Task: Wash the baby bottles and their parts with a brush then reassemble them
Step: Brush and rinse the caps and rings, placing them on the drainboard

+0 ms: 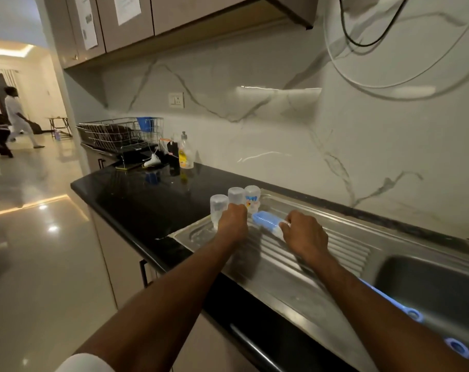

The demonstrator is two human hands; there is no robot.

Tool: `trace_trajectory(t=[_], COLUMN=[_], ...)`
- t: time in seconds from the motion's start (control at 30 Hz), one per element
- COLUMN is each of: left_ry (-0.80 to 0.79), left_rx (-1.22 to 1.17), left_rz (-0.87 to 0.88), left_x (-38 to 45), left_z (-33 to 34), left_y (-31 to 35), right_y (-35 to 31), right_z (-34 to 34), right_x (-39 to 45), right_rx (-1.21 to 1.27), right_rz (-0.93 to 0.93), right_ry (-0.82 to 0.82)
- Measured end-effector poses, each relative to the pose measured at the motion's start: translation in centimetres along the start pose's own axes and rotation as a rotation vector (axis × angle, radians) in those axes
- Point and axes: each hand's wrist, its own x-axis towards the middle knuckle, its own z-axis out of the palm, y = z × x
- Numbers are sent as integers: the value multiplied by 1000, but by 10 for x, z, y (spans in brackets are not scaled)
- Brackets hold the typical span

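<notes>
On the steel drainboard [321, 253] three clear bottles stand upright, long axes vertical. The left hand [232, 224] has its fingers curled round the middle bottle [235, 195]; the left bottle [218, 208] is just beside it at 9 o'clock, the printed bottle [252, 198] at 3 o'clock. The right hand [304, 236] pinches the near end of a blue-bristled brush [265, 220] that lies flat, its long axis pointing toward 10 o'clock at the bottles. A soap bottle [185, 154] stands on the black table [147, 194] at 11 o'clock.
</notes>
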Motion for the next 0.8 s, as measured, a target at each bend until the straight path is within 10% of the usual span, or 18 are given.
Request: trace_trajectory(t=[0.43,0.8], left_ry=[23,-97], left_rx=[183,-44], left_rz=[122,408], left_x=[-12,-71], left_z=[-16,44], left_y=[47,239], right_y=[50,207], right_z=[-44,-148], right_x=[-17,-93], right_rx=[-40,-162], right_rz=[41,318], right_ry=[54,155])
